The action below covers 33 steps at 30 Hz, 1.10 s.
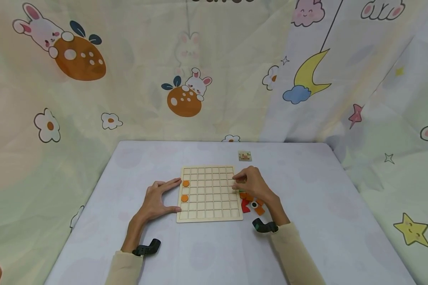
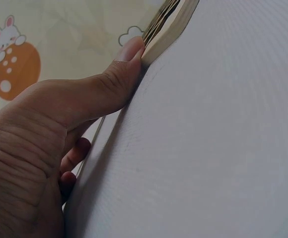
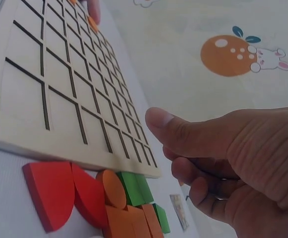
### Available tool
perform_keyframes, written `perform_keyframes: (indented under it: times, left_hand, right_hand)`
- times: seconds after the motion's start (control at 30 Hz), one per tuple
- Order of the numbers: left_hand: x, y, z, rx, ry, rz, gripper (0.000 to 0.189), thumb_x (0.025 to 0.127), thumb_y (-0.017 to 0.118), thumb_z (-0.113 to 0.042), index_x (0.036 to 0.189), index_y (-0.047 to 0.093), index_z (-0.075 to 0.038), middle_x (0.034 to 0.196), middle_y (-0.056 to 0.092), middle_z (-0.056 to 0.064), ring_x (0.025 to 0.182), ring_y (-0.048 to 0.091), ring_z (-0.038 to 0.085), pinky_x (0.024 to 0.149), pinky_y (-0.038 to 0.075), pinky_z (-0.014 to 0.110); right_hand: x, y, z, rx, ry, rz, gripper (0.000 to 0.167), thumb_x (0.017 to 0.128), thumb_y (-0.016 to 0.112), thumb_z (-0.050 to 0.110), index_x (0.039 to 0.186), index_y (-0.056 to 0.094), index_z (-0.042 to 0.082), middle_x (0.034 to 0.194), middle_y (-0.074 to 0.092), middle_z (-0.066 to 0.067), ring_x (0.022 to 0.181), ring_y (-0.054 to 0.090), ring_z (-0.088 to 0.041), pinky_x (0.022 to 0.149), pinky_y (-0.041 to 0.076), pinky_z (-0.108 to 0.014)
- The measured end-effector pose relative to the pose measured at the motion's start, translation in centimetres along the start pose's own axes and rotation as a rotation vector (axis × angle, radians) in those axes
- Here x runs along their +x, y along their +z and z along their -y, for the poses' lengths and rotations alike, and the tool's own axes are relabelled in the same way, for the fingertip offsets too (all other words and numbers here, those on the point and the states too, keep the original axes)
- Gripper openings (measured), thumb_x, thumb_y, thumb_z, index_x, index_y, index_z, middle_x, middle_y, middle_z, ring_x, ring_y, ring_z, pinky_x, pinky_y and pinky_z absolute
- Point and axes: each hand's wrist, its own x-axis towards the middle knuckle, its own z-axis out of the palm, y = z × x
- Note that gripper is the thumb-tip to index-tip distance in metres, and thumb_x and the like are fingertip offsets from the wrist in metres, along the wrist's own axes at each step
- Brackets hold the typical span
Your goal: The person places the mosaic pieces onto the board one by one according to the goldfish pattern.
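A pale wooden board [image 1: 210, 194] with a grid of square recesses lies flat on the table. Two orange discs [image 1: 184, 198] sit in its leftmost column. My left hand [image 1: 155, 200] spreads along the board's left side, thumb at the lower part and straight fingertips higher up; in the left wrist view the thumb [image 2: 131, 49] touches the edge. By the right edge, above the loose pieces, is my right hand [image 1: 251, 183]. Its fingers are loosely bent, the thumb apart from the index finger, with nothing visible between them.
Right of the board lies a cluster of red pieces [image 3: 52, 193], orange pieces [image 3: 119, 220] and green pieces [image 3: 134, 188], with a white disc with a black centre [image 1: 254, 204]. A small patterned card [image 1: 245, 155] lies farther back. A printed cloth backdrop [image 1: 142, 79] hangs behind the table.
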Motion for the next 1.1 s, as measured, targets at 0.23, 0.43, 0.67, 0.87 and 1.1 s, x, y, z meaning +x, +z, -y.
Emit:
perform_keyframes:
  times: [0.23, 0.43, 0.67, 0.87, 1.1]
  left_hand:
    - [-0.1, -0.1, -0.1, 0.0, -0.014, 0.003, 0.104, 0.069, 0.101, -0.054, 0.159, 0.059, -0.026, 0.167, 0.056, -0.004, 0.123, 0.052, 0.027, 0.107, 0.031, 0.055]
    - [-0.1, 0.0, 0.0, 0.003, -0.014, 0.005, 0.103, 0.07, 0.1, -0.056, 0.159, 0.059, -0.026, 0.167, 0.056, -0.004, 0.124, 0.052, 0.027, 0.107, 0.032, 0.055]
    - [-0.2, 0.0, 0.1, -0.007, -0.015, -0.003, 0.103, 0.069, 0.101, -0.056, 0.158, 0.06, -0.026, 0.166, 0.057, -0.005, 0.122, 0.052, 0.026, 0.107, 0.031, 0.055]
    - [-0.1, 0.1, -0.1, 0.001, -0.023, 0.005, 0.104, 0.069, 0.101, -0.057, 0.159, 0.059, -0.027, 0.167, 0.056, -0.005, 0.122, 0.051, 0.025, 0.107, 0.031, 0.054]
    - [0.0, -0.1, -0.3, 0.006, -0.01, -0.004, 0.103, 0.069, 0.101, -0.055, 0.158, 0.06, -0.024, 0.166, 0.057, -0.002, 0.124, 0.053, 0.028, 0.107, 0.032, 0.056]
  right_hand:
    - [-0.8, -0.6, -0.3, 0.004, 0.025, 0.003, 0.027, 0.086, 0.091, 0.001, 0.111, 0.083, -0.007, 0.102, 0.081, -0.018, 0.083, 0.069, -0.018, 0.076, 0.059, -0.025]
    - [-1.6, -1.0, -0.6, -0.03, 0.042, -0.009, 0.027, 0.082, 0.094, 0.003, 0.106, 0.085, -0.005, 0.1, 0.083, -0.016, 0.082, 0.068, -0.018, 0.076, 0.058, -0.027]
    - [-2.2, -1.2, -1.0, -0.024, 0.086, -0.009, 0.027, 0.081, 0.096, 0.005, 0.104, 0.085, -0.003, 0.095, 0.082, -0.014, 0.08, 0.065, -0.018, 0.074, 0.057, -0.026]
    - [-2.5, -1.1, -1.1, -0.035, 0.117, 0.001, 0.022, 0.082, 0.096, 0.007, 0.1, 0.086, -0.001, 0.093, 0.082, -0.01, 0.08, 0.067, -0.017, 0.075, 0.059, -0.027]
    - [-2.6, -1.1, -1.4, -0.047, 0.106, 0.043, 0.017, 0.083, 0.096, 0.01, 0.092, 0.086, 0.001, 0.068, 0.068, -0.003, 0.063, 0.055, -0.014, 0.056, 0.047, -0.025]
